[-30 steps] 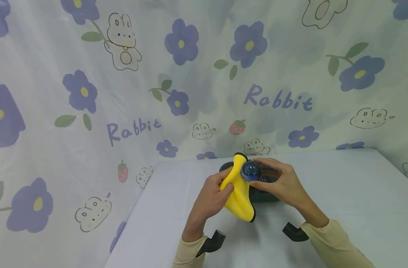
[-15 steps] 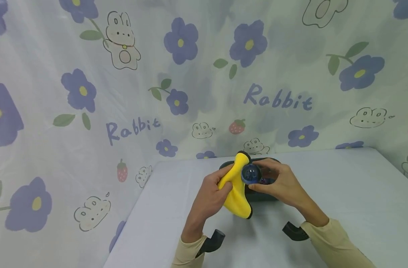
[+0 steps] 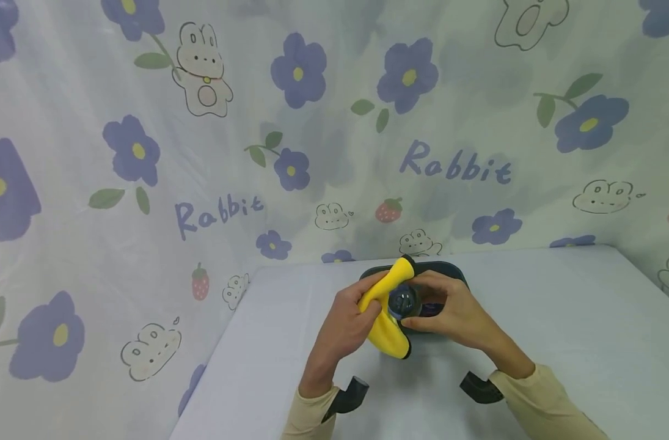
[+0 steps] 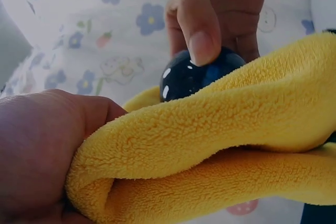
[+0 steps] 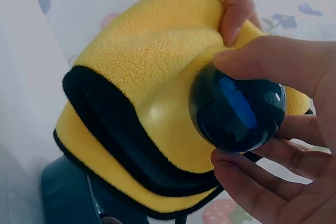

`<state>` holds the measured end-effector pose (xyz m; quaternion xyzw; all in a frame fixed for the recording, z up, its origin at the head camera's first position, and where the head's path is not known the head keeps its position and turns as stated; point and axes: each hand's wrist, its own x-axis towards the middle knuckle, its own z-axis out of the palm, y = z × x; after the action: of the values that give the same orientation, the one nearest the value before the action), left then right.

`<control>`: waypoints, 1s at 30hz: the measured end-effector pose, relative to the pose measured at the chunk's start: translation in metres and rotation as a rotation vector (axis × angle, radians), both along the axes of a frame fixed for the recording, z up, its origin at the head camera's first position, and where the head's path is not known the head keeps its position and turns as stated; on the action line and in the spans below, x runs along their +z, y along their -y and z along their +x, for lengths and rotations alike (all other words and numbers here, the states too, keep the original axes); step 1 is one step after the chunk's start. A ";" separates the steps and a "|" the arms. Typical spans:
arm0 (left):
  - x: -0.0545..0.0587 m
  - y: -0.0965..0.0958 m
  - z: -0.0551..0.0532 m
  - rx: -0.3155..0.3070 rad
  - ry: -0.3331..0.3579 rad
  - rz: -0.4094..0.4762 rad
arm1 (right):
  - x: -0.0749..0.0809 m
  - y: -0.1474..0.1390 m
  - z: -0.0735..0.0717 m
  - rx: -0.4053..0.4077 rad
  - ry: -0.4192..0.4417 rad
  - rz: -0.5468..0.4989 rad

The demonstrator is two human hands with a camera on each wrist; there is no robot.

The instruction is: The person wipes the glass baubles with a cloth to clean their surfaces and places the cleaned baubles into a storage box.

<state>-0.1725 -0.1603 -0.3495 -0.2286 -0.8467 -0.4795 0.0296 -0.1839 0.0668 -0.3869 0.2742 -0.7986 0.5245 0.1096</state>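
My left hand (image 3: 346,321) grips a yellow fleecy cloth (image 5: 157,51) with dark edging, folded over between thumb and fingers. With thumb and fingertips my right hand (image 3: 457,308) holds a dark blue glass ball (image 5: 239,108). The ball's side presses against the cloth, which bends around it in the right wrist view. From the left wrist view, the cloth (image 4: 210,124) covers the ball's lower part, and the right thumb lies on top of the ball (image 4: 178,77). Both hands are raised in front of a dark green container (image 3: 449,269).
The container (image 5: 65,192) stands on the white table (image 3: 268,342) behind the hands; something dark and shiny inside is partly hidden. A curtain (image 3: 334,122) printed with flowers and rabbits hangs behind the table. Black curved pieces (image 3: 349,397) stick out from both wrists.
The right hand and ball have moved slightly down and left, deeper into the cloth. The cloth's upper end now folds over toward the right above the ball. The left hand has barely moved.
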 end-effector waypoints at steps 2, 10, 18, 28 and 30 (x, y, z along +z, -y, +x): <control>-0.001 0.001 -0.002 -0.006 -0.002 -0.012 | 0.001 0.000 0.001 0.018 0.001 -0.007; -0.004 0.005 -0.007 -0.046 0.028 0.006 | 0.001 0.002 0.003 0.064 -0.019 -0.067; -0.003 0.005 -0.008 -0.092 0.057 0.040 | 0.000 0.005 0.003 0.052 -0.041 -0.158; -0.002 0.000 -0.007 -0.080 0.095 0.001 | 0.001 0.005 0.001 0.002 -0.040 -0.243; -0.002 -0.001 -0.006 -0.070 0.106 -0.006 | 0.001 0.005 0.000 -0.007 -0.028 -0.249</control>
<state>-0.1787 -0.1595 -0.3519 -0.2324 -0.8401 -0.4889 -0.0328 -0.1838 0.0613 -0.3855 0.2629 -0.7266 0.6153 0.1558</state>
